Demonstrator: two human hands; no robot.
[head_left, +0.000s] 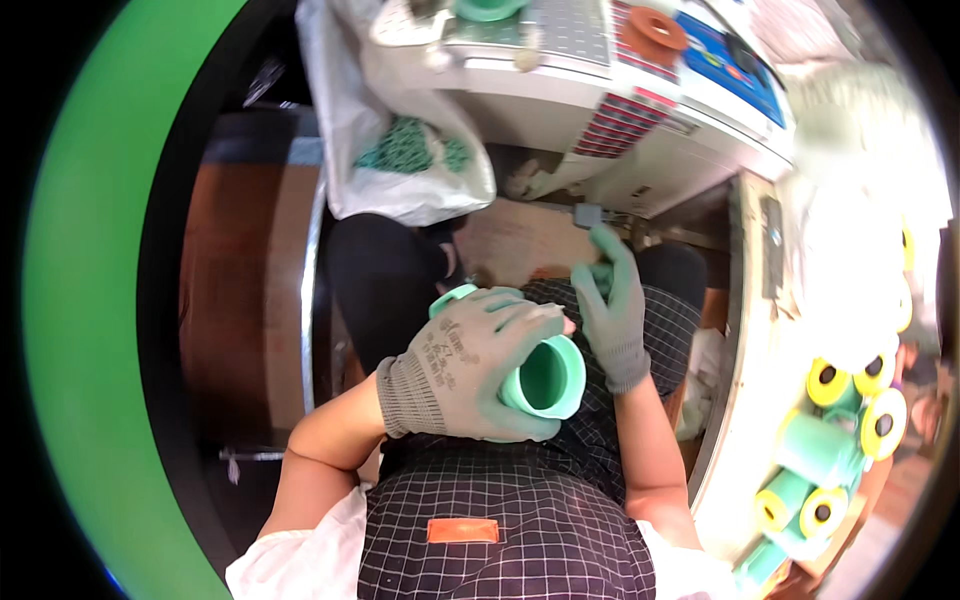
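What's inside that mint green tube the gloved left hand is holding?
The green tube shows an open, hollow mouth with bare smooth walls; nothing sits in the visible part. Deeper in, it is shadowed, and the left hand covers its far end, so that part stays unseen.

Bright overexposed glare at upper right, dim shadowed left, strong fisheye bending and black rim.

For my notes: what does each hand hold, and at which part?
The left hand grips a green pipe fitting around its body. Whether the right hand holds anything cannot be told.
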